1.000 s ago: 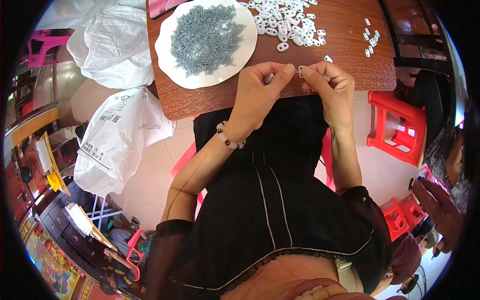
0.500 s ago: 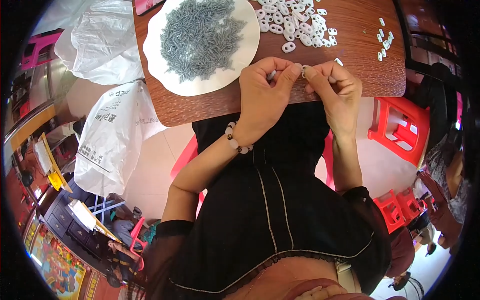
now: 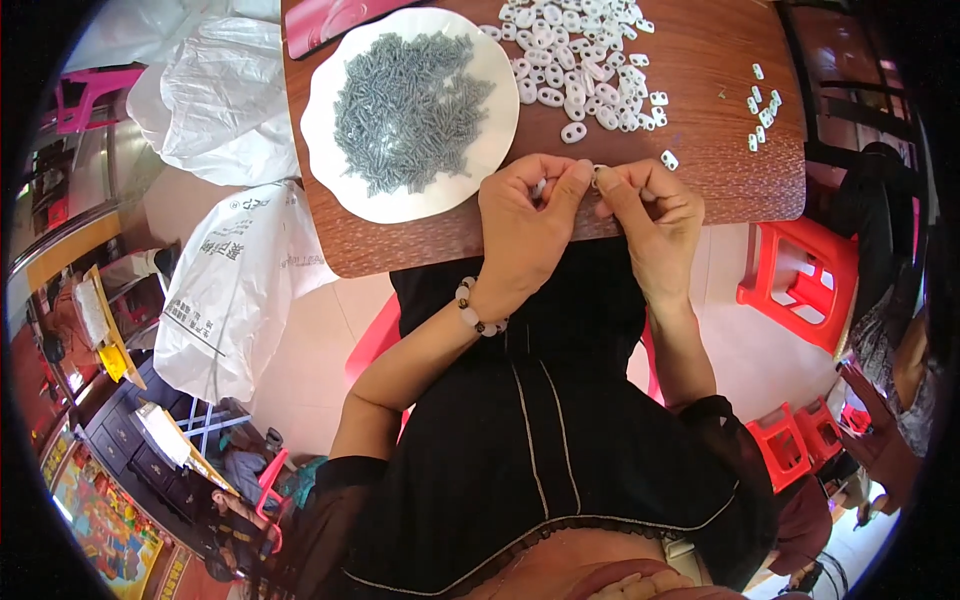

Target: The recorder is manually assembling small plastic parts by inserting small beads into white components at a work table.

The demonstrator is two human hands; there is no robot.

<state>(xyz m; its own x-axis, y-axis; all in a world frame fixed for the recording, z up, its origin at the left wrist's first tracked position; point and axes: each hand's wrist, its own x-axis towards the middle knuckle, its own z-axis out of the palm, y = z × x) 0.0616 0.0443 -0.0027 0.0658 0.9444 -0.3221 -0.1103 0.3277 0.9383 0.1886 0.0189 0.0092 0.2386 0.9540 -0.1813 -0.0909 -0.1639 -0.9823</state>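
Note:
Over the front edge of the brown table [image 3: 420,240], my two hands meet, fingers closed. Thumb and forefinger of my left hand [image 3: 528,222] pinch a small whitish piece [image 3: 598,177], which the fingertips mostly cover. My right hand [image 3: 655,225] grips the same piece from its other side. Another white bit [image 3: 540,188] shows in the curl of my left fingers. Beyond my hands lies a loose pile of white oval plastic pieces [image 3: 573,132] with two holes each. A scalloped white plate [image 3: 330,190] on the left bears a heap of small grey ribbed plastic pieces [image 3: 410,110].
A smaller group of white pieces [image 3: 762,120] lies near the table's right edge. A pink flat item [image 3: 335,18] is at the far left corner. White plastic sacks [image 3: 235,290] stand left of the table, a red stool [image 3: 800,285] to its right. Other people sit farther off.
The view has shifted slightly, so the table and plate appear lower. My hands keep their pinch on the small piece, with little change in the fingers.

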